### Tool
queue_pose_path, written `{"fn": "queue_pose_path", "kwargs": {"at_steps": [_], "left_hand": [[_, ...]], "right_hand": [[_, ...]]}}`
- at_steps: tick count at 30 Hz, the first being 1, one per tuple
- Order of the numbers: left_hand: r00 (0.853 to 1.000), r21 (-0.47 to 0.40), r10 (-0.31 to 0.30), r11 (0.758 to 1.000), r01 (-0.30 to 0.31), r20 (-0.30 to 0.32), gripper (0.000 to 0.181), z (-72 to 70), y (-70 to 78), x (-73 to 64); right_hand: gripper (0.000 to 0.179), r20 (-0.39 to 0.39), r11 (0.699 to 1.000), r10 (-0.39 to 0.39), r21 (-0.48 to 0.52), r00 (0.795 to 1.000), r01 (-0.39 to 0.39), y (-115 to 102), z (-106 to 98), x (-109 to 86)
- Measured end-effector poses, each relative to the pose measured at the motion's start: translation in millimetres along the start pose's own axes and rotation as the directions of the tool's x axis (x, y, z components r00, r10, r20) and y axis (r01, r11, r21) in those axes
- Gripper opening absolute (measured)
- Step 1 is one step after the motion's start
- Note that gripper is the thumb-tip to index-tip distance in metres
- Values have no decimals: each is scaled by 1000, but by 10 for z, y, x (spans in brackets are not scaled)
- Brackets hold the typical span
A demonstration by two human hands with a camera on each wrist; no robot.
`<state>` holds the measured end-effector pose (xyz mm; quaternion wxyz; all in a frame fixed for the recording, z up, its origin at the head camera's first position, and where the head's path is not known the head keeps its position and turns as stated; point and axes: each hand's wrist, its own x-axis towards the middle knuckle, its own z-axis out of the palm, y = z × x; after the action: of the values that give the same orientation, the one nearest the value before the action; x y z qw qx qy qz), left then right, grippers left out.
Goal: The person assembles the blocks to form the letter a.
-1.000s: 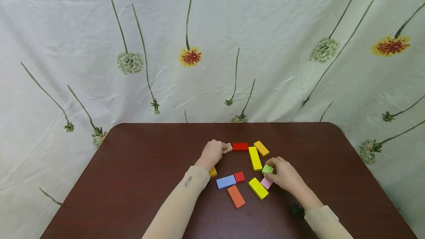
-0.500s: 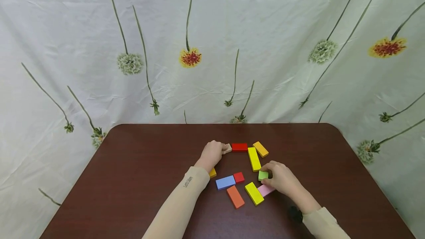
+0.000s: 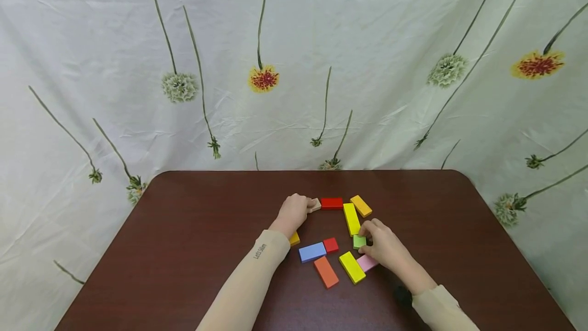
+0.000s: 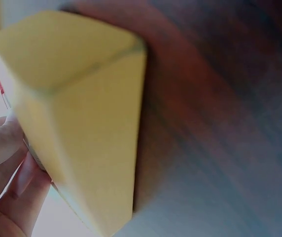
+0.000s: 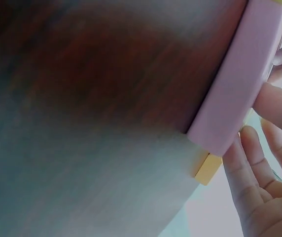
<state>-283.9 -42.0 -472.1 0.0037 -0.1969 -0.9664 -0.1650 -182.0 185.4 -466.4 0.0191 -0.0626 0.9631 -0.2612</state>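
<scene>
My left hand (image 3: 292,214) is at the far middle of the table, its fingertips pinching a beige wooden block (image 3: 315,205). Beside that block lies a red block (image 3: 332,204). A yellow-orange block (image 3: 294,239), partly hidden under my left wrist, fills much of the left wrist view. On the right, my right hand (image 3: 387,245) holds a small green block (image 3: 359,241) between thumb and fingers, at the near end of a long yellow block (image 3: 351,219). Below the right hand is a pink block (image 3: 367,263), touching another yellow block (image 3: 352,268); it looms large in the right wrist view.
A blue block (image 3: 312,252), a small red block (image 3: 331,245) and an orange block (image 3: 326,272) lie in the middle of the dark brown table (image 3: 193,239). An amber block (image 3: 361,206) sits at the back right. A flowered cloth (image 3: 294,65) hangs behind the table.
My right hand has moved left with the green block, bringing it to the long yellow block's near end. The pink block and the nearer yellow block have shifted and turned. My left hand stays put.
</scene>
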Motion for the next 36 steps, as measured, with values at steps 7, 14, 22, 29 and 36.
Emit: {"fn": "queue_pose_path", "kwargs": {"at_steps": [7,14,22,29,36], "left_hand": [[1000,-12,-3,1000,3,-7,26,7,-7,6],[1000,-21,-14,1000,14,2,27,8,-10,4],[1000,-14,-20,1000,20,9,28,-1,-4,-1],[1000,30,-4,1000,3,19,30,-12,-4,7],[1000,15,-6,1000,5,20,30,-3,-5,12]], "right_hand": [[30,-16,1000,-17,-18,1000,17,9,16,9],[31,-31,999,-32,3,999,33,20,41,20],[32,0,1000,-8,19,1000,8,15,1,41],[57,72,1000,-11,-16,997,12,26,-66,115],[72,171,998,45,-42,984,-38,45,-55,152]]}}
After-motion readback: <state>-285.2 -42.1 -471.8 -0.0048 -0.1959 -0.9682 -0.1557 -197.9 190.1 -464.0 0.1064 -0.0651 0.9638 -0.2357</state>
